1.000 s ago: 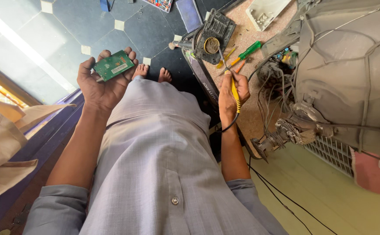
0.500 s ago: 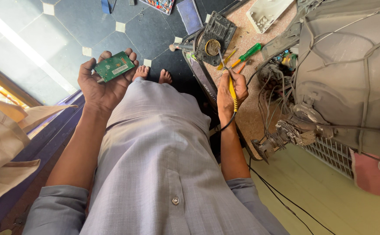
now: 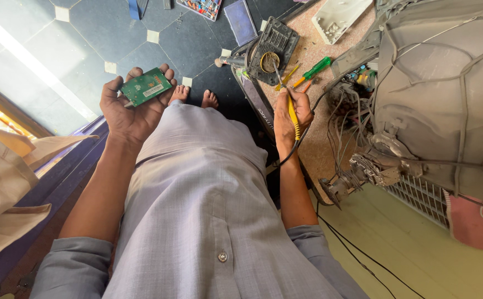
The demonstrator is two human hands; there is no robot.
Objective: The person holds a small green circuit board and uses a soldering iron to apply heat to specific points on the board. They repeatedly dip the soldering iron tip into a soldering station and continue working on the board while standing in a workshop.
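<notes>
Left hand [image 3: 126,108]: green circuit board [image 3: 145,86] is gripped, at 10 o'clock.
Right hand [image 3: 292,113]: yellow soldering iron [image 3: 289,105] is clasped, tip at round tin [image 3: 269,61], 1 o'clock.

A pale grey button-front shirt [image 3: 197,210] (one small round button showing), sleeves rolled near the elbows; feet [image 3: 194,97] bare.

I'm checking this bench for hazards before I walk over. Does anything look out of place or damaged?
Yes. The grey television lies opened, its loose wires spilling onto the bench beside the right hand holding a yellow soldering iron. The left hand holds a bare green circuit board.
</notes>
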